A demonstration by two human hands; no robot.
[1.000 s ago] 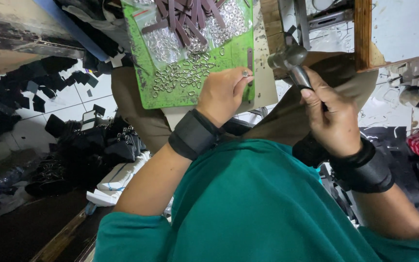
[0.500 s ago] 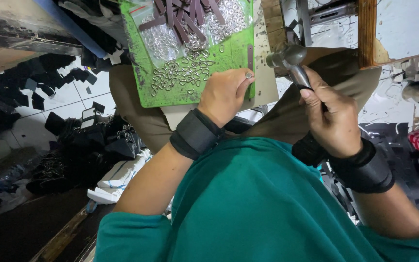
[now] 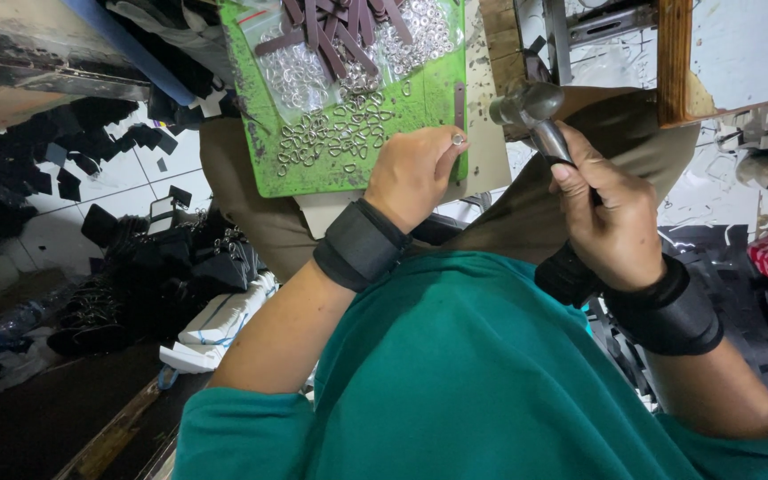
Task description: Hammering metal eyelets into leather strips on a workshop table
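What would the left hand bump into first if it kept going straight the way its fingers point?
Probably the brown strap lying along the edge of the green board. The left hand points up and right, pinching a small metal ring just below that strap; depth is hard to judge.

Leather workshop: hammer (image 3: 531, 111), metal rings (image 3: 331, 133), leather strips (image 3: 335, 36)
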